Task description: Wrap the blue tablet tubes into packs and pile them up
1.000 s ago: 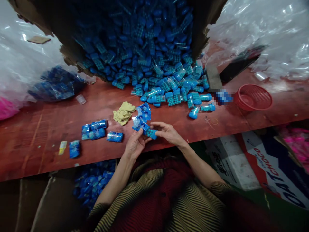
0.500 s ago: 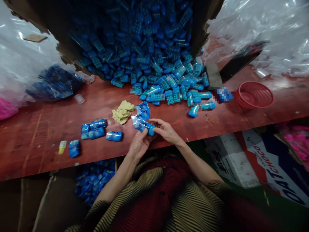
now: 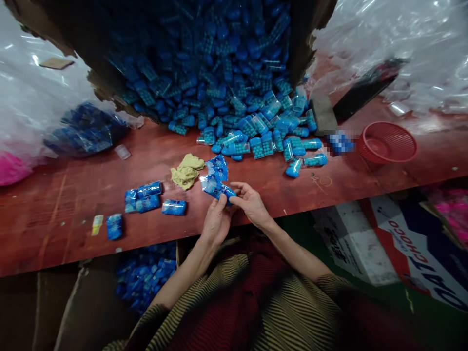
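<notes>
A blue capsule (image 3: 228,194) in a clear blue wrapper (image 3: 212,185) is grasped between both hands at the near edge of the counter (image 3: 73,180), a worn, reddish-brown wooden surface that runs from left to right across the view. The left hand (image 3: 215,223) is closed around the wrapper from below, and the right hand (image 3: 252,204) pinches the capsule end with thumb and forefinger. Just beyond them, a small stack of empty blue wrappers (image 3: 218,168) is laid on the counter, with a crumpled yellow cloth (image 3: 186,170) touching it on the left.

Further left, several wrapped packets (image 3: 142,196) are lined near the front edge, and a single one (image 3: 114,226) is set beside a small yellow label (image 3: 97,224). At the far middle, a torn cardboard box (image 3: 98,83) is tipped open, and a heap of blue capsules (image 3: 234,97) is spilled from it onto the counter. To the far right a red mesh basket (image 3: 387,142) is placed, with a dark flat tool (image 3: 361,92) behind it. Crumpled clear plastic sheeting (image 3: 395,44) is piled at both far corners; a bag of blue packets (image 3: 86,129) and something pink are seen on the left.

Below the counter, another box of blue packets (image 3: 146,275) is kept on the left, and printed cartons (image 3: 413,243) are stacked on the right.
</notes>
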Motion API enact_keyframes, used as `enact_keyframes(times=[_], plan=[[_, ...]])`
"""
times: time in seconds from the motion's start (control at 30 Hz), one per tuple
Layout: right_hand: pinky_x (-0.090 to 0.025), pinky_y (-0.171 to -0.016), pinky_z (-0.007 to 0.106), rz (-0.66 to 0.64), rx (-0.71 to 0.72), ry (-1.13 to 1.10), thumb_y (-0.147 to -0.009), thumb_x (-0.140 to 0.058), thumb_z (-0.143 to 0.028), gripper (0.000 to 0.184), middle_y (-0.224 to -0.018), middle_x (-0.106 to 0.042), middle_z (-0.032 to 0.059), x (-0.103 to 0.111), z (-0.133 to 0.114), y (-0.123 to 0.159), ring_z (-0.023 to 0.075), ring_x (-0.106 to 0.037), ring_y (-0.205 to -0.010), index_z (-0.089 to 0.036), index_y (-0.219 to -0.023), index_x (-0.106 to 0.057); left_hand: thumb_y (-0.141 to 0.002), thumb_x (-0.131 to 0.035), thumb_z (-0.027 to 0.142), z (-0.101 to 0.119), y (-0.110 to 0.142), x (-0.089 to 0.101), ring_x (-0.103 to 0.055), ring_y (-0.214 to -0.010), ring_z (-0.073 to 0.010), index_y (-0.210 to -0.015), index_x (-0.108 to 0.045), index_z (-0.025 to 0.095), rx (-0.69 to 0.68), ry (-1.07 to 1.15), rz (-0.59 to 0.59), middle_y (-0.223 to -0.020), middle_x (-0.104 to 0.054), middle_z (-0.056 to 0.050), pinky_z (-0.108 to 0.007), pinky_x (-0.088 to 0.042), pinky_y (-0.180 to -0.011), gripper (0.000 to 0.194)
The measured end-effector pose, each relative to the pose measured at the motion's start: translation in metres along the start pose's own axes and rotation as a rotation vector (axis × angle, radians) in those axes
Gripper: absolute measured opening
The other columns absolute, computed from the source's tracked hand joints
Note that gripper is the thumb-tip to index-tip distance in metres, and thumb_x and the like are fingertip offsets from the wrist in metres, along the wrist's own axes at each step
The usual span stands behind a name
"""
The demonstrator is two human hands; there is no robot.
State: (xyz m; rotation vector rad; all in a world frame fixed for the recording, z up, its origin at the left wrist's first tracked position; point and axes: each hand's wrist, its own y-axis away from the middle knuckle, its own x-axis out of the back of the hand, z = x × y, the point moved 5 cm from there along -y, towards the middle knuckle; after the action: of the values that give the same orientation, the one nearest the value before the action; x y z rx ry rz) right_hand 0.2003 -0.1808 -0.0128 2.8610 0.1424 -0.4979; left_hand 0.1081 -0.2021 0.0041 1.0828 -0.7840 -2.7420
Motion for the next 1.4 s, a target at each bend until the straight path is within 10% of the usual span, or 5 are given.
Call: enact_keyframes(times=[0.3, 0.9, 1.4], plan=[[-0.047, -0.068, 0.025, -0.168, 0.109, 0.132, -0.065, -0.073, -0.025, 0.058, -0.078, -0.054, -0.0046, 0.0, -0.022, -0.001, 0.0097, -0.053, -0.069, -0.023, -0.119, -0.052, -0.063, -0.079, 0.025, 0.03, -0.012, 0.018, -0.059, -0.06, -0.0098, -0.085, -0.064, 0.017, -0.02, -0.128, 0.006, -0.069, -0.065, 0.002, -0.021, -0.048, -0.061, 0.029], [-0.051, -0.078, 0.026, -0.433, 0.029, 0.039, -0.057, -0.081, -0.026, 0.096, -0.119, -0.048, 0.0023, -0.012, -0.026, -0.002, 0.0128, -0.053, -0.09, -0.035, -0.141, -0.033, -0.07, -0.073, 0.029, 0.019, -0.007, 0.01, -0.067, -0.09, -0.0222, -0.105, -0.062, 0.021, 0.221, -0.075, -0.182, -0.099, -0.069, -0.007, -0.026, -0.055, -0.063, 0.038], [-0.054, -0.067, 0.023, -0.466, -0.053, 0.017, -0.061, -0.071, -0.013, 0.095, -0.113, -0.048, 0.0003, -0.014, -0.031, 0.003, 0.0121, -0.051, -0.088, -0.036, -0.142, -0.028, -0.069, -0.074, 0.033, 0.009, 0.004, -0.001, -0.062, -0.061, -0.0122, -0.101, -0.064, 0.02, 0.169, -0.007, -0.145, -0.079, -0.068, -0.003, -0.02, -0.05, -0.051, 0.037]])
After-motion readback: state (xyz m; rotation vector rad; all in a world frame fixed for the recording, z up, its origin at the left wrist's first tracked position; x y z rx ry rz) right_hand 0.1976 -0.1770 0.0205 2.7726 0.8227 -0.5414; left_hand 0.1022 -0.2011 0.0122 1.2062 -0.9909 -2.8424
